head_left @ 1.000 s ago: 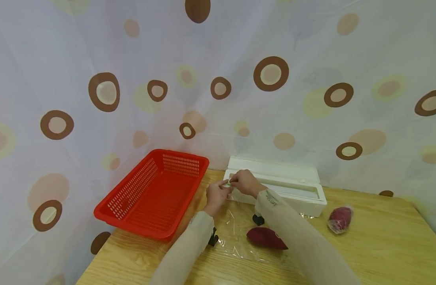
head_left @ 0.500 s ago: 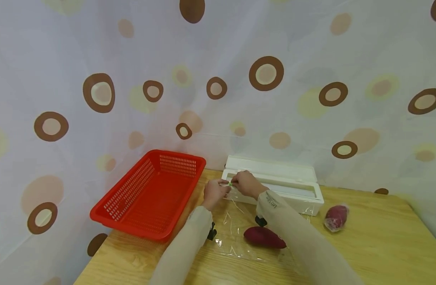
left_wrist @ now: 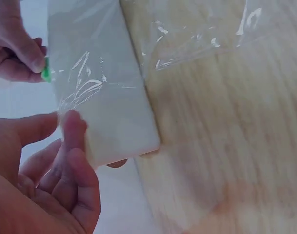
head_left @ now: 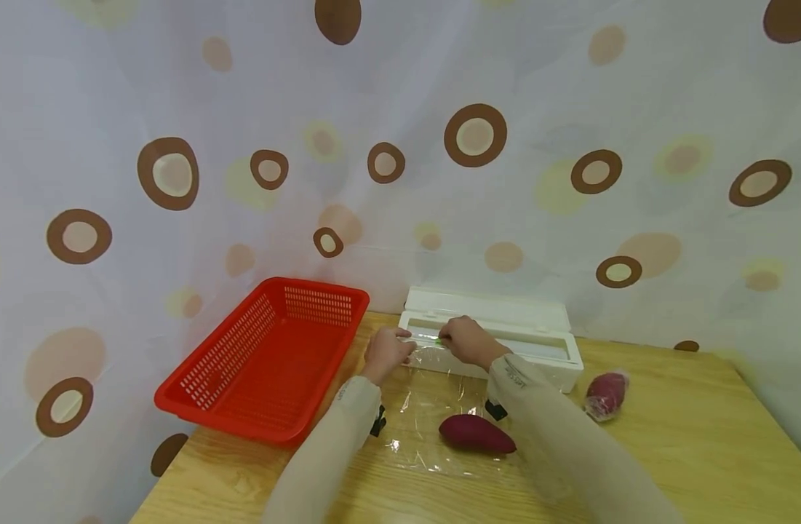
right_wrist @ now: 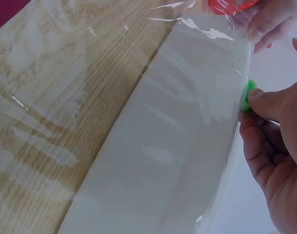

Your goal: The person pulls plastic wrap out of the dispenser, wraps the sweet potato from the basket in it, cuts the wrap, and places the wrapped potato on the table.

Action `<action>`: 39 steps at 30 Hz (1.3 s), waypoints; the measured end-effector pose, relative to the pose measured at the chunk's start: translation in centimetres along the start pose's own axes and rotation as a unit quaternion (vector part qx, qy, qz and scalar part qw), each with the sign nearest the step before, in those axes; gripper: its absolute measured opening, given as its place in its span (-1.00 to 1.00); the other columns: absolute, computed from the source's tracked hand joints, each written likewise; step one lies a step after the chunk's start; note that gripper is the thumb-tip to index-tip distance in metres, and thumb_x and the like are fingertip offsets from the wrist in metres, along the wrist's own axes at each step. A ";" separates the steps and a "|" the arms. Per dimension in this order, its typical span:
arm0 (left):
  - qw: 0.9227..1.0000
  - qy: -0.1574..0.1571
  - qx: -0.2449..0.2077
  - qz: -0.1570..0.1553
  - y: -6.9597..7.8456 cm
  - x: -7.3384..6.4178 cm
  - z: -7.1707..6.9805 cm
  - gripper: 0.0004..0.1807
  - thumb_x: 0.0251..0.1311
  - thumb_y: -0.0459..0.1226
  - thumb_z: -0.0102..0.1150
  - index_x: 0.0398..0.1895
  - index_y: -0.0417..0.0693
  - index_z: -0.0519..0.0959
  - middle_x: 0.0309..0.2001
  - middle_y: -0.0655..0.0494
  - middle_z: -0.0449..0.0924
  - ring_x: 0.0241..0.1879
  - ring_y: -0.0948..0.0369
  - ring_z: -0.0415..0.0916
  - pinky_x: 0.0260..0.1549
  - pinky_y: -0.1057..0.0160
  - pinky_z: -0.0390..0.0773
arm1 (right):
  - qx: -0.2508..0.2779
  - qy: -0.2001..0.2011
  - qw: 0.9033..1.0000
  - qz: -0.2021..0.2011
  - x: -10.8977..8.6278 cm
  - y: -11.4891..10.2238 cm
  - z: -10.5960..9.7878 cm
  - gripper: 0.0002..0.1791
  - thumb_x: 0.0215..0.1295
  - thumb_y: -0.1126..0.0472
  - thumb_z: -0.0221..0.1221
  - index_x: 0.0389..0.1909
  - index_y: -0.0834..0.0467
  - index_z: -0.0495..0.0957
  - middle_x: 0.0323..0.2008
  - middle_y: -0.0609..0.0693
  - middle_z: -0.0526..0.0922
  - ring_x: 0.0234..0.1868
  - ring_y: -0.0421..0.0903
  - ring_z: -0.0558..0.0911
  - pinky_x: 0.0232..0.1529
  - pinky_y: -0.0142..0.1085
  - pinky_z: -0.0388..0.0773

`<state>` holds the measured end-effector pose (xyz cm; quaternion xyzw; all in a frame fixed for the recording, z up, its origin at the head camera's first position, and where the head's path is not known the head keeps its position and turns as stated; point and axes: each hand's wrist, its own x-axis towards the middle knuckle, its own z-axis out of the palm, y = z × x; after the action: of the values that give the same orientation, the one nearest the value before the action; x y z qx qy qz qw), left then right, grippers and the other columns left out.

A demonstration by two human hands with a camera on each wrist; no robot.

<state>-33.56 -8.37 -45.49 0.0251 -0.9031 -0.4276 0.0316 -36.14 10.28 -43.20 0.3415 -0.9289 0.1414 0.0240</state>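
The white cling film dispenser (head_left: 557, 375) has its lid raised at the back. A clear sheet of cling film (head_left: 416, 407) runs from it over its front onto the table. At the dispenser's left end my left hand (head_left: 387, 353) pinches the film's edge between thumb and fingers, as the left wrist view shows. My right hand (head_left: 468, 340) grips a small green slide cutter (right_wrist: 248, 96) on the dispenser's edge, a short way right of my left hand. A purple sweet potato (head_left: 475, 434) lies on the spread film, between my forearms.
On the left stands a red plastic basket (head_left: 269, 364) with slotted walls. A second purple sweet potato (head_left: 606, 395), wrapped in film, lies right of the dispenser. The wooden table (head_left: 688, 437) meets a patterned curtain (head_left: 544, 87) at the back.
My right hand has slid the green cutter rightward along the dispenser, away from my left hand, which stays at the film's left edge. The whole head view has shifted slightly left.
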 end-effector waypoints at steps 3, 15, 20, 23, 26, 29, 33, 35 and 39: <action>0.997 0.000 0.069 0.033 0.3 0.2 -0.3 -0.67 0.06 -0.14 0.30 -0.09 -0.02 0.67 -0.39 0.10 0.68 -0.42 0.21 0.59 -0.43 0.18 0.44 | 0.011 0.000 1.000 0.013 0.0 -0.3 -0.1 -0.82 0.35 0.34 0.09 -0.21 0.27 0.66 -0.32 0.08 0.68 -0.30 -0.06 0.64 -0.19 -0.19 0.57; 0.909 0.025 0.261 0.324 0.0 1.2 0.2 -0.84 0.10 -0.38 0.25 -0.35 0.04 0.75 -0.28 0.19 0.67 -0.22 0.15 0.58 -0.21 0.23 0.53 | -0.002 0.015 1.000 0.014 -0.1 0.0 0.3 -0.83 0.34 0.32 0.11 -0.21 0.25 0.66 -0.32 0.06 0.68 -0.31 -0.06 0.64 -0.21 -0.21 0.57; 0.879 0.016 0.327 0.346 0.0 1.0 0.3 -0.84 0.19 -0.23 0.17 -0.29 0.07 0.74 -0.24 0.23 0.66 -0.22 0.20 0.55 -0.17 0.28 0.49 | -0.003 0.014 1.000 0.027 -0.2 -0.1 0.3 -0.83 0.33 0.31 0.12 -0.20 0.25 0.66 -0.30 0.06 0.68 -0.29 -0.06 0.64 -0.21 -0.21 0.57; 0.879 0.014 0.329 0.345 -0.1 1.0 0.4 -0.83 0.20 -0.11 0.21 -0.30 0.10 0.74 -0.23 0.26 0.66 -0.20 0.22 0.54 -0.15 0.28 0.48 | -0.007 0.015 1.000 0.023 -0.1 -0.1 0.3 -0.84 0.32 0.32 0.13 -0.22 0.25 0.66 -0.32 0.06 0.67 -0.31 -0.06 0.64 -0.23 -0.22 0.57; 0.900 0.010 0.281 0.334 -0.2 1.1 0.6 -0.85 0.12 -0.11 0.30 -0.34 0.07 0.74 -0.27 0.24 0.67 -0.23 0.21 0.56 -0.15 0.27 0.49 | -0.009 0.016 1.000 0.019 -0.2 0.1 0.4 -0.85 0.31 0.33 0.13 -0.24 0.27 0.66 -0.34 0.07 0.67 -0.33 -0.07 0.64 -0.25 -0.23 0.57; 0.914 0.008 0.236 0.330 -0.2 1.3 0.9 -0.89 0.06 -0.17 0.35 -0.39 0.03 0.74 -0.33 0.21 0.68 -0.26 0.21 0.59 -0.15 0.25 0.51 | -0.007 0.012 1.000 0.021 -0.4 0.3 0.3 -0.85 0.32 0.33 0.12 -0.24 0.28 0.65 -0.34 0.07 0.67 -0.34 -0.07 0.64 -0.25 -0.23 0.57; 0.924 0.010 0.208 0.322 -0.1 1.3 1.1 -0.91 0.02 -0.20 0.38 -0.42 0.00 0.74 -0.37 0.20 0.67 -0.30 0.20 0.58 -0.19 0.24 0.52 | -0.010 0.003 1.000 0.025 -0.9 0.2 -0.1 -0.84 0.34 0.34 0.10 -0.24 0.28 0.65 -0.35 0.07 0.65 -0.34 -0.08 0.63 -0.25 -0.23 0.57; 0.926 0.010 0.207 0.316 -0.2 1.3 1.1 -0.90 0.03 -0.19 0.38 -0.42 0.00 0.73 -0.38 0.21 0.67 -0.32 0.21 0.56 -0.21 0.25 0.51 | -0.018 -0.003 1.000 0.021 -1.3 0.3 -0.5 -0.85 0.34 0.35 0.10 -0.25 0.29 0.64 -0.36 0.07 0.65 -0.34 -0.07 0.62 -0.25 -0.22 0.57; 0.930 0.014 0.206 0.305 -0.8 1.4 0.8 -0.87 0.04 -0.15 0.36 -0.42 -0.01 0.73 -0.38 0.21 0.66 -0.33 0.21 0.55 -0.23 0.25 0.51 | -0.031 -0.014 0.999 0.017 -3.4 2.0 -1.5 -0.85 0.34 0.36 0.09 -0.26 0.29 0.63 -0.37 0.07 0.64 -0.32 -0.04 0.62 -0.22 -0.19 0.57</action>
<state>-34.97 -8.32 -46.58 -0.2396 -0.9349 -0.2011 0.1676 -34.91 14.30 -42.73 0.3263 -0.9388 0.1087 0.0194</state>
